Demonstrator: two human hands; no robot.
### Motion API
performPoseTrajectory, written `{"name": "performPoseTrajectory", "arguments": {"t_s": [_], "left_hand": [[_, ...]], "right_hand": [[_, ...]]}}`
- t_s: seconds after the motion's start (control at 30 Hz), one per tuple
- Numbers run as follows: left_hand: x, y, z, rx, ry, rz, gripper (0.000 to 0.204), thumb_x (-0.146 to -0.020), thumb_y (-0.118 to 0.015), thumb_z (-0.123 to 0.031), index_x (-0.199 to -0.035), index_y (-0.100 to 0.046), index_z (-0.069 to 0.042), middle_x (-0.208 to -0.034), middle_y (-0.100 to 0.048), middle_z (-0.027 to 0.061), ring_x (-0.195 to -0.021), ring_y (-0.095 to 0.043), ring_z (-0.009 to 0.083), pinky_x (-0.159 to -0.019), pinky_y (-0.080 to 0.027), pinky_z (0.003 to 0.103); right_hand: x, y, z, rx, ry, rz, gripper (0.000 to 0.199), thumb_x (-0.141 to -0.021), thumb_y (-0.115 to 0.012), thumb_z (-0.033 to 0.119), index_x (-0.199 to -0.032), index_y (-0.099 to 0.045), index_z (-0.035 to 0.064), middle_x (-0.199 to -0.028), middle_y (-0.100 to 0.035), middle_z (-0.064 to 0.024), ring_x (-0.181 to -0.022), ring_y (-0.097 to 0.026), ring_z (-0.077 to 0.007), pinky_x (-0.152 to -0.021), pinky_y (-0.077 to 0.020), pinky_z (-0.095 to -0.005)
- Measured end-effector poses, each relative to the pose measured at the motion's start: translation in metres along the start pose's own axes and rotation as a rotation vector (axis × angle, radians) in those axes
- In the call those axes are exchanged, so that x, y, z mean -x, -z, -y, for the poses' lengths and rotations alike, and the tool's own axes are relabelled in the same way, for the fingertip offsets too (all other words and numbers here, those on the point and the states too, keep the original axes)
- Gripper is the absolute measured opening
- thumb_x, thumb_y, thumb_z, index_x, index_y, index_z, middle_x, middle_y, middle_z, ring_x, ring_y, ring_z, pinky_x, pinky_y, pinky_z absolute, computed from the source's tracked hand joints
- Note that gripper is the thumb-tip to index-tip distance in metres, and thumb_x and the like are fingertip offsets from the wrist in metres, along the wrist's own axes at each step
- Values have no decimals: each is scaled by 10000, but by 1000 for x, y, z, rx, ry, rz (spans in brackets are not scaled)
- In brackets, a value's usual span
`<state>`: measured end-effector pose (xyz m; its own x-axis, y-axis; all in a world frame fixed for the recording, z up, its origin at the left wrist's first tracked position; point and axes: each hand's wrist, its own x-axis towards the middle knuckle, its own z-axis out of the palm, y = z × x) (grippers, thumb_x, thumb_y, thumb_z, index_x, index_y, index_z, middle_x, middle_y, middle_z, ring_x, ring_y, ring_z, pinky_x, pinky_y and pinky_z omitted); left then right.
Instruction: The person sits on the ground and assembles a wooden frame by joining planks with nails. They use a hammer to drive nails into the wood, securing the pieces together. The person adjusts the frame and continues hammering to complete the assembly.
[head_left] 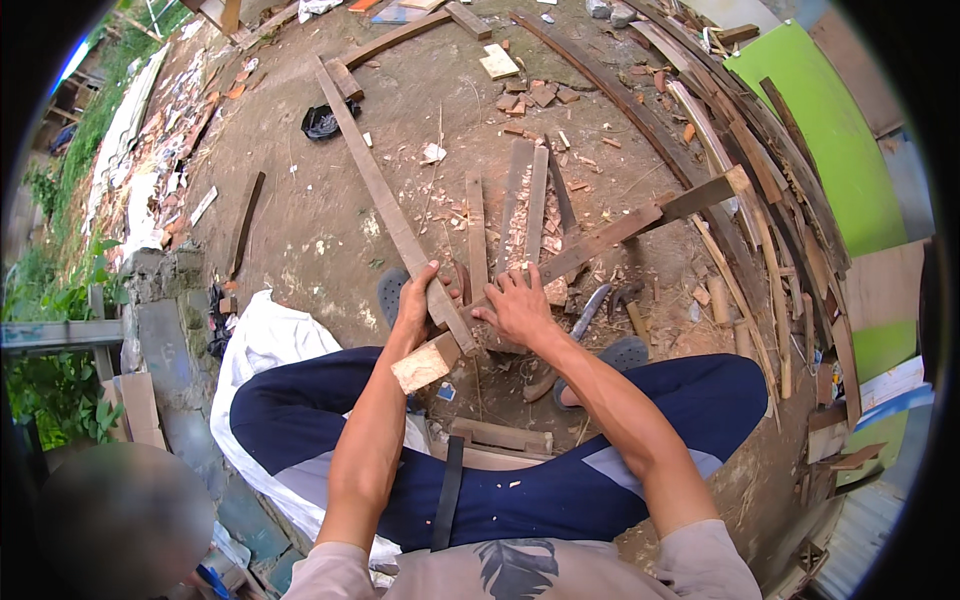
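Note:
My left hand [420, 297] is wrapped round a long, narrow wooden batten [375, 180], close to its near end. The batten reaches away to the far left and crosses a thicker wooden beam [605, 240]. That beam slants from the right down toward my lap, with a pale, fresh-cut end by my left forearm. My right hand [518, 308] grips the beam just right of the crossing, fingers bent over its top. Beneath and beyond lie short boards [476, 225] with wood chips [517, 215] between them. Right of my right hand rests a curved metal blade [591, 310].
Dark metal tool parts [622, 296] and a short wooden handle [637, 321] lie near my right sandal [625, 353]. Long planks [740, 130] are stacked along the right, beside a green panel [815, 130]. A white sack [265, 350] is at my left; a black bag [325, 122] lies farther off.

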<state>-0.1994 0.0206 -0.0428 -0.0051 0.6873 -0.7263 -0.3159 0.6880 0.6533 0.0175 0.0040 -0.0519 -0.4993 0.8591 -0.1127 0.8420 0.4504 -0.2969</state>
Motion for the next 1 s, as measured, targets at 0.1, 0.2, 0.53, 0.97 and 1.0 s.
{"name": "performPoseTrajectory", "arguments": {"t_s": [0.1,0.2,0.53,0.97,1.0], "left_hand": [[-6,10,14,-34,-132,9,703,-908,-631,-595,-1142,-589,67,-888,-686,203,-742,-687,273,-696,-575,385],[-10,12,16,71,-176,50,554,-922,-682,-481,-1095,-562,32,-925,-652,146,-780,-715,254,-645,-598,385],[-30,12,-6,69,-58,-19,554,-916,-687,-514,-1097,-564,-6,-966,-646,145,-778,-694,235,-623,-584,384],[-35,9,-23,311,-17,30,680,-886,-642,-651,-1094,-574,-7,-903,-654,150,-727,-668,249,-674,-591,387],[-40,16,-21,234,-9,61,674,-889,-644,-641,-1067,-581,7,-913,-661,161,-720,-677,248,-660,-602,384]], "right_hand": [[-1,1,4,5,-3,-51,577,-979,-500,599,-1195,-661,88,-1152,-608,-129,-1219,-505,-315,-1160,-217,-594],[1,-4,4,24,-12,-97,593,-976,-498,608,-1183,-660,76,-1146,-604,-129,-1221,-501,-314,-1155,-223,-588],[-25,14,-23,-51,156,68,742,-909,-559,678,-1343,-572,76,-1294,-556,-158,-1310,-459,-334,-1172,-242,-544],[-41,43,-65,295,79,251,603,-854,-742,399,-1361,-557,130,-1339,-600,-124,-1332,-505,-301,-1137,-338,-510],[-46,43,-68,271,79,334,546,-860,-737,351,-1331,-571,130,-1295,-632,-116,-1294,-545,-295,-1109,-371,-507]]}}
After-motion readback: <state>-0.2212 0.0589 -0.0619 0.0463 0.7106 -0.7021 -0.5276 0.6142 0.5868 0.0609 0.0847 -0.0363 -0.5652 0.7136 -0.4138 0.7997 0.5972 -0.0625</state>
